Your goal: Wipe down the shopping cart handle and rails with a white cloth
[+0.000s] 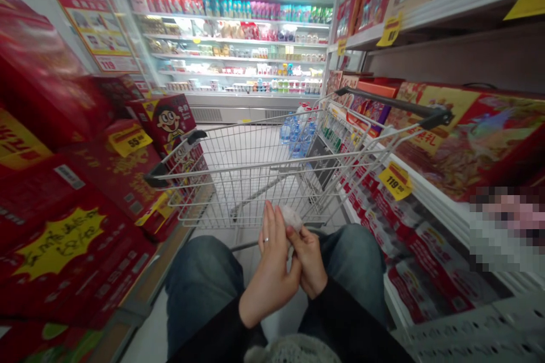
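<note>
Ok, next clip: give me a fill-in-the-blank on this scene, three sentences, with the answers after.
A ring sits on the person's ____ hand, which with the right hand holds a small pale object.
The shopping cart has a basket of metal ____.
The yellow price tag on the right-hand shelf shows ____.
Missing words: left; wire; 119.

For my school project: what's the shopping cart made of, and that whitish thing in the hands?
The shopping cart looks like metal wire with a shiny silvery finish: you can see thin, straight rods crossing in a grid. The whitish thing, held between the left hand and right hand, looks soft and slightly crumpled, maybe tissue or thin plastic. The picture can't settle which.
</note>
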A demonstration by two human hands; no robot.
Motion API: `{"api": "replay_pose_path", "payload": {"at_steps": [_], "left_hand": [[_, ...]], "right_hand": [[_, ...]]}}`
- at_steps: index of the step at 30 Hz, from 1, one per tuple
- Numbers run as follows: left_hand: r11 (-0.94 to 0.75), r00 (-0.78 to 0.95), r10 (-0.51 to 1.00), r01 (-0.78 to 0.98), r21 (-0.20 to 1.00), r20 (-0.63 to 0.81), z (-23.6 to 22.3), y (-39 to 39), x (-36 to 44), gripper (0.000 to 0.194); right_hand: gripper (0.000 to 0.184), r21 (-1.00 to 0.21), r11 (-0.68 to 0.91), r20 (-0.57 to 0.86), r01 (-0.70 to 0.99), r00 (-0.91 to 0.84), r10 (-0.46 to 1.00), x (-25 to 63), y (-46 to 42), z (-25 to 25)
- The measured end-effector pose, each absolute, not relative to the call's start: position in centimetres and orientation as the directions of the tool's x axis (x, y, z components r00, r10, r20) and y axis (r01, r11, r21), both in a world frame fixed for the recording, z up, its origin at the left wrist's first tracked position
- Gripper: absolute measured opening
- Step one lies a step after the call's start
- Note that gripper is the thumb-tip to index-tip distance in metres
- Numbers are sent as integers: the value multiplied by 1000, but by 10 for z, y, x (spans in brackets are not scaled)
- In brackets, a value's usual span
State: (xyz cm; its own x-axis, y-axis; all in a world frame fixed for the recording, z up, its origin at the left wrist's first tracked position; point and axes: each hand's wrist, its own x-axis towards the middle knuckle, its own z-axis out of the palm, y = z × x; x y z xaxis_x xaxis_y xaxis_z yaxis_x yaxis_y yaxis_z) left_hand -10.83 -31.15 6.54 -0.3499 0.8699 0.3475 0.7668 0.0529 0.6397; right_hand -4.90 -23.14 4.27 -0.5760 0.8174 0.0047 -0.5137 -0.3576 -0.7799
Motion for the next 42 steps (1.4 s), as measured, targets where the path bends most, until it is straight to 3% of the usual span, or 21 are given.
{"api": "replay_pose_path", "payload": {"at_steps": [6,11,16,19,22,24,27,30,34,40,42], "left_hand": [[21,-325,908,667,744,266,69,-315,-113,74],[-15,-327,910,586,810,254,72,-309,-119,72],[-80,-232,933,614,785,276,81,-302,-145,75],[-13,-339,830,783,622,444,100,-296,-187,52],[132,-395,565,910,393,725,124,-285,-248,31],[209,-378,517,926,315,768,137,-273,-288,31],[262,-356,659,934,242,662,146,-254,-331,44],[293,-348,747,937,190,567,145,-239,-346,51],[373,-388,724,916,149,571,136,-230,-344,58],[441,-415,666,889,122,620,126,-219,-351,54],[439,-404,663,892,110,630,124,-216,-357,53]], "right_hand": [[48,-770,-389,59,-506,-663,746,-35,-218,38],[45,-822,-397,85,-409,-777,623,-24,-202,42],[44,-903,-169,164,-394,-682,713,-28,-185,41],[48,-930,186,324,-318,-463,825,-25,-158,42],[48,-780,625,619,-32,-185,763,-12,-122,51],[49,-592,789,782,165,-116,612,-5,-99,60],[52,-305,875,920,376,-121,373,-5,-73,75],[57,-85,854,960,513,-187,207,-17,-59,84],[60,-61,837,961,544,-193,196,-36,-57,69],[60,-50,912,871,408,-428,239,-51,-62,12],[60,-54,916,872,397,-429,237,-53,-58,10]]}}
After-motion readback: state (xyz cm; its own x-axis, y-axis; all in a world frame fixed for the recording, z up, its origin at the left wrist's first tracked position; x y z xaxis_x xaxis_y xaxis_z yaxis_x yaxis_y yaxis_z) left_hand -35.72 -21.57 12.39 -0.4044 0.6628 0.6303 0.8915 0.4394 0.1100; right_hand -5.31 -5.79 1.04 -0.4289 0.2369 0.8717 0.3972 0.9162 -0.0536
